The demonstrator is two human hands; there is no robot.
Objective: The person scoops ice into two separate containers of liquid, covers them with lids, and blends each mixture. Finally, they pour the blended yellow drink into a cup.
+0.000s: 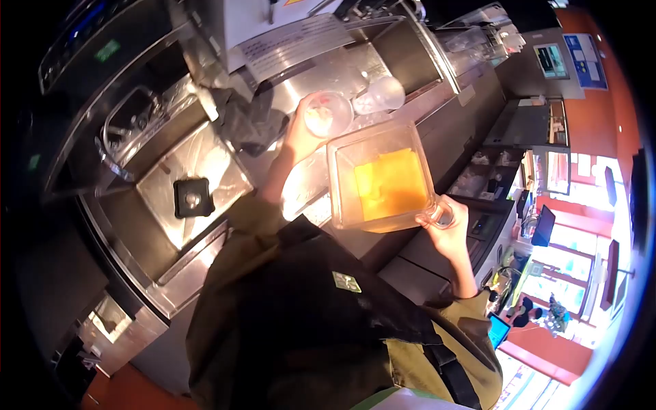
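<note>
A clear square pitcher with orange-yellow liquid in it hangs from my right hand, whose fingers wrap round its handle. My left hand grips a clear round cup to the left of the pitcher's upper corner. The cup shows some pale and reddish contents, too small to name. Just right of it, a second clear cup lies on the steel counter. The pitcher is close to the first cup; whether they touch is hard to tell.
At the left is a steel sink with a black square drain piece and a faucet. Dark cloth or plastic lies beside the cup. Open compartments stand at the right. A person is far off at the right.
</note>
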